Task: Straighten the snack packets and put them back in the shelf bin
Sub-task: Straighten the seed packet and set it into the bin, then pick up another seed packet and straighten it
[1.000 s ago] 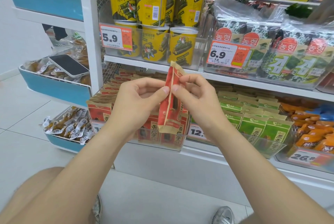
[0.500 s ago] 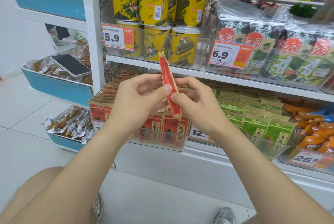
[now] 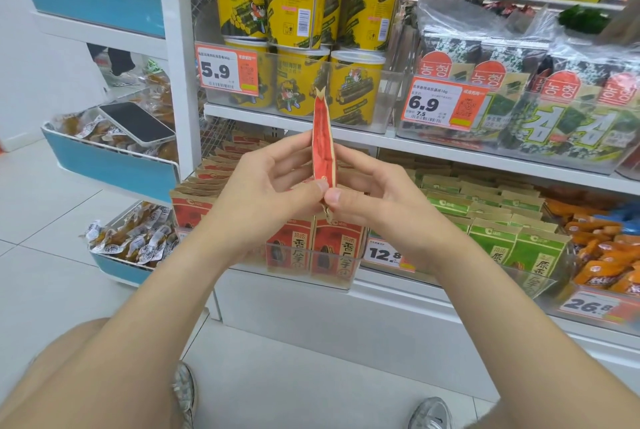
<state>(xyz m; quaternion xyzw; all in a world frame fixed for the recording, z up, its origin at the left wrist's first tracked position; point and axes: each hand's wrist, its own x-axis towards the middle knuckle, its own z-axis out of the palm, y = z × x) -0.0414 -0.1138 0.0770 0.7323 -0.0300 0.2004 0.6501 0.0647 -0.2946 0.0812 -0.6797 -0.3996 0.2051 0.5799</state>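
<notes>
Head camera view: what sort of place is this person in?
Most likely a shop's snack aisle, perhaps a convenience store: printed price tags, stacked yellow tubs of one product, and a clear shelf bin filled with identical red packets.

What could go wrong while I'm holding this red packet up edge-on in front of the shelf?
1. The red packet is pinched low down by the left hand and right hand; that small grip could slip and drop it.
2. The clear bin below looks full of upright packets, so pushing it in may crumple it.
</notes>
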